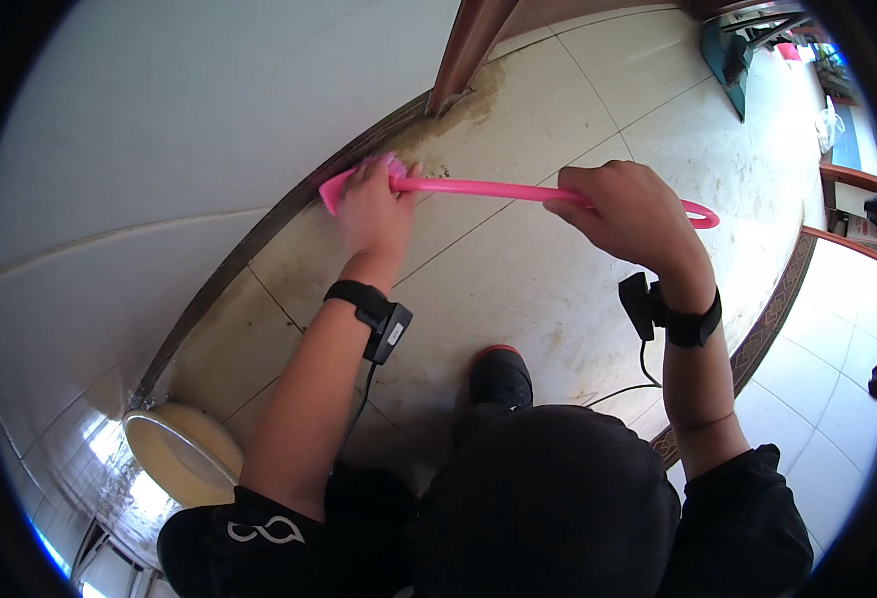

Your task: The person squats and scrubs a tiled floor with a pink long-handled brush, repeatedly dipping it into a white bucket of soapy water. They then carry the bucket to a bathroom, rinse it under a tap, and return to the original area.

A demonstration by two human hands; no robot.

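Note:
A pink long-handled plastic brush point(483, 187) lies across the view, its bristled head at the foot of the wall. My left hand point(376, 205) grips the head end, fingers over the back of the brush. Farther along the handle, near the looped end, my right hand point(621, 205) is closed around it. Pink bristles point towards the dark skirting strip point(259, 241) and the stained floor tiles point(457, 123); exact contact is hidden. Both wrists wear black straps with small wired devices.
A cream plastic basin point(184, 452) stands tilted by the wall at lower left. The reddish-brown door frame post point(468, 52) meets the floor ahead. At upper right is a teal dustpan-like object point(728, 67). A black shoe point(501, 377) rests on the tiles below.

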